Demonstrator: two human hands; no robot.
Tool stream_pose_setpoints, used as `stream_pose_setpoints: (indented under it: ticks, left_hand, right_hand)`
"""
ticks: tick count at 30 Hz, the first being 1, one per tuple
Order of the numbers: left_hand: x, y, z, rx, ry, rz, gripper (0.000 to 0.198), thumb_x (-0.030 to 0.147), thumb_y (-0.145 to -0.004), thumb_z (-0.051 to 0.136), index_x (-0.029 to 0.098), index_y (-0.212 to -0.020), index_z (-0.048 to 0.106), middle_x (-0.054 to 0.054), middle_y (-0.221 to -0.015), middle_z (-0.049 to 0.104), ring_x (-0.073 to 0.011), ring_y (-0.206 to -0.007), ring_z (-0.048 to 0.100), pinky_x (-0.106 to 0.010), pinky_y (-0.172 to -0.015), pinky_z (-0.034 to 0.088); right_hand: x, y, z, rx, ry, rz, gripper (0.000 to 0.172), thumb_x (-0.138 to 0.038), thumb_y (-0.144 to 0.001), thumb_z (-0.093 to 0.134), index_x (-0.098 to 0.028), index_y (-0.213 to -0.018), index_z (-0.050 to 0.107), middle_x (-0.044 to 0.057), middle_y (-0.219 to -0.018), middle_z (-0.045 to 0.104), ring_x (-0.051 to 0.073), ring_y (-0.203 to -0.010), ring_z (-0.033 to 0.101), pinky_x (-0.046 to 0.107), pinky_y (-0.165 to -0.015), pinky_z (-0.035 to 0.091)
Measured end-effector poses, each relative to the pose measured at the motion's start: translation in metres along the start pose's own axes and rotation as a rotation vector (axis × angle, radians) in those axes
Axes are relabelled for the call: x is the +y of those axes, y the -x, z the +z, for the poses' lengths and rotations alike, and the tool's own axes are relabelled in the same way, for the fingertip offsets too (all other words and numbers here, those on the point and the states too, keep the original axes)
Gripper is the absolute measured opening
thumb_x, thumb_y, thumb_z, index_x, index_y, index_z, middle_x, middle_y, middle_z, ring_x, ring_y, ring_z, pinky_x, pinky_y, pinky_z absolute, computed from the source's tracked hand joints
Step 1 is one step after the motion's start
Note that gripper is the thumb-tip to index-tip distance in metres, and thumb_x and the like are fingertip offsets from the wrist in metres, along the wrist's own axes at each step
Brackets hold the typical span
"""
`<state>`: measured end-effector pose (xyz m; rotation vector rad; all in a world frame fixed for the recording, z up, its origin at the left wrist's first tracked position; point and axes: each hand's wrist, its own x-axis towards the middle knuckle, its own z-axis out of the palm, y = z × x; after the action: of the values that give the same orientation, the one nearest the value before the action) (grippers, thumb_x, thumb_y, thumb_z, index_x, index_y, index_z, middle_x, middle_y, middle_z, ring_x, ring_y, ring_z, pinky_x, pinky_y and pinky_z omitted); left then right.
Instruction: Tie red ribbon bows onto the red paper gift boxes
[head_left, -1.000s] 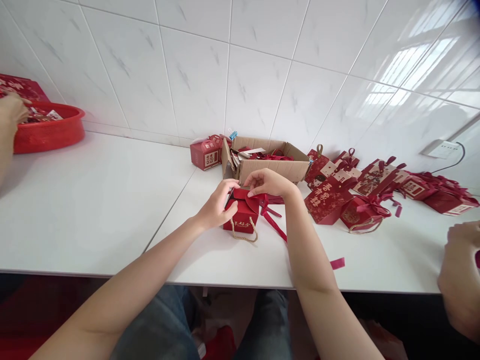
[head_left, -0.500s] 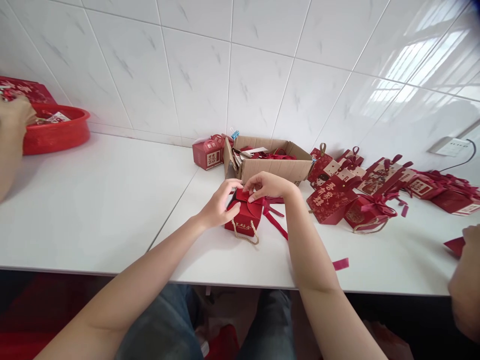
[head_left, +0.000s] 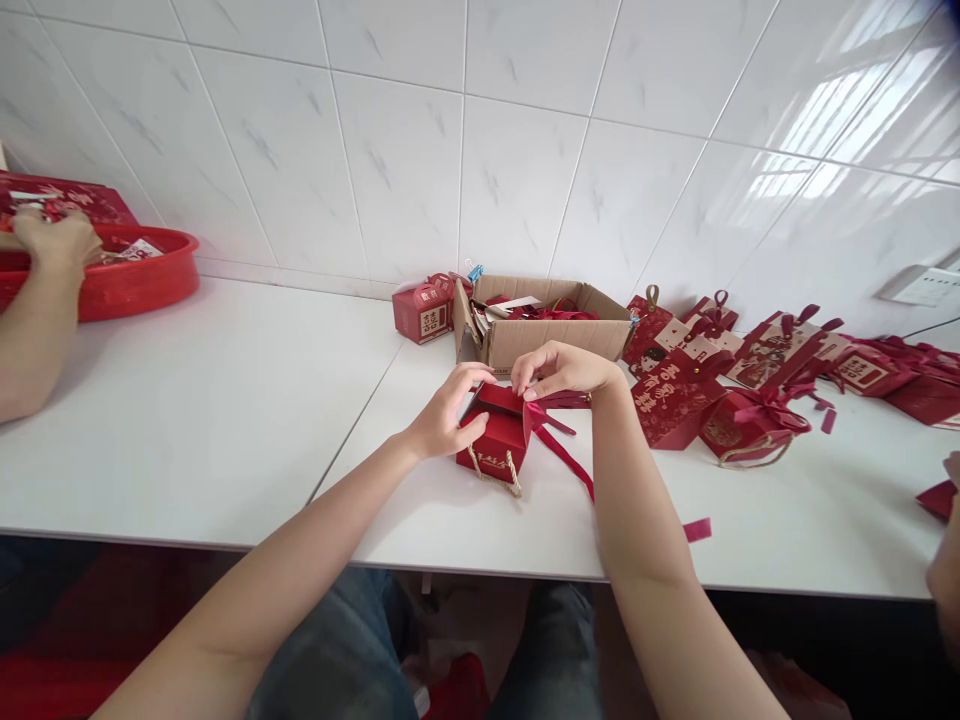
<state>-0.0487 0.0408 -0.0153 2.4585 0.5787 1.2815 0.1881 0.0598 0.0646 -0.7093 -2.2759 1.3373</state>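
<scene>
A small red gift box (head_left: 499,446) with gold lettering and a twisted rope handle (head_left: 495,478) stands on the white table in front of me. My left hand (head_left: 450,415) is closed around its left side, thumb on the front, fingers behind the top. At the upper right edge, the fingertips of my right hand (head_left: 562,370) pinch a top flap of the same box. The top looks partly open, with a dark gap on the left. From the box's right side trails a dark red ribbon (head_left: 568,462), partly hidden by my right forearm.
Behind the box is an open cardboard box (head_left: 559,342) of red pieces, beside a closed red box (head_left: 422,316). Several red gift boxes (head_left: 679,408) stand at right. A ribbon scrap (head_left: 697,529) lies near the edge. Another person's hand (head_left: 56,245) reaches over a red basin (head_left: 142,282); another hand (head_left: 946,550) is far right.
My right fingers have shifted from the middle of the box top to its right edge. The rounded front flap no longer shows over the front. My view has turned slightly left.
</scene>
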Motion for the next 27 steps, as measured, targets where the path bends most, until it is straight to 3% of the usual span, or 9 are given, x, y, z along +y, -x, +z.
stream_pose_setpoints:
  ticks: [9, 13, 18, 21, 24, 27]
  left_hand:
    - [0.011, -0.003, 0.002, 0.017, 0.089, -0.117, 0.043, 0.013, -0.073, 0.056, 0.021, -0.114, 0.048, -0.010, -0.119, 0.052, -0.0225, -0.113, 0.053, -0.037, -0.090, 0.051]
    - [0.013, -0.003, 0.006, 0.079, 0.179, -0.270, 0.037, 0.013, -0.078, 0.051, 0.021, -0.114, 0.048, -0.009, -0.120, 0.056, -0.0213, -0.114, 0.057, -0.037, -0.093, 0.050]
    - [0.008, -0.007, 0.003, 0.183, 0.212, -0.288, 0.041, 0.013, -0.082, 0.048, 0.019, -0.123, 0.048, -0.010, -0.121, 0.062, -0.0202, -0.118, 0.057, -0.040, -0.105, 0.043]
    - [0.008, -0.009, 0.001, 0.212, 0.274, -0.330, 0.044, 0.015, -0.081, 0.051, 0.018, -0.124, 0.046, -0.011, -0.117, 0.065, -0.0202, -0.115, 0.060, -0.039, -0.101, 0.047]
    - [0.011, -0.009, 0.000, 0.202, 0.328, -0.381, 0.040, 0.016, -0.081, 0.054, 0.019, -0.120, 0.047, -0.009, -0.109, 0.068, -0.0190, -0.110, 0.063, -0.037, -0.098, 0.049]
    - [0.012, -0.009, 0.001, 0.164, 0.365, -0.404, 0.036, 0.017, -0.081, 0.054, 0.019, -0.116, 0.048, -0.009, -0.105, 0.069, -0.0184, -0.106, 0.065, -0.036, -0.097, 0.050]
  right_hand:
    - [-0.034, 0.012, 0.007, 0.269, 0.117, -0.105, 0.020, -0.035, -0.077, 0.070, -0.016, -0.080, 0.068, 0.004, -0.080, 0.068, 0.014, -0.076, 0.062, 0.028, -0.073, 0.050]
    - [-0.038, 0.011, 0.011, 0.227, 0.214, 0.010, 0.018, -0.033, -0.080, 0.065, -0.016, -0.083, 0.065, 0.003, -0.080, 0.068, 0.014, -0.074, 0.061, 0.027, -0.070, 0.050]
    - [-0.035, 0.000, 0.019, 0.154, 0.197, 0.076, 0.018, -0.033, -0.081, 0.061, -0.017, -0.087, 0.061, 0.001, -0.077, 0.065, 0.012, -0.065, 0.060, 0.025, -0.061, 0.049]
    - [-0.030, -0.011, 0.025, 0.140, 0.179, 0.097, 0.018, -0.035, -0.083, 0.059, -0.018, -0.088, 0.059, 0.000, -0.075, 0.062, 0.012, -0.059, 0.059, 0.025, -0.057, 0.049]
    - [-0.028, -0.019, 0.027, 0.309, 0.205, -0.063, 0.019, -0.037, -0.083, 0.061, -0.018, -0.081, 0.058, 0.001, -0.078, 0.061, 0.013, -0.070, 0.061, 0.027, -0.068, 0.050]
    - [-0.035, -0.016, 0.026, 0.691, 0.126, -0.326, 0.020, -0.040, -0.085, 0.060, -0.021, -0.086, 0.055, 0.001, -0.081, 0.059, 0.013, -0.076, 0.061, 0.028, -0.072, 0.050]
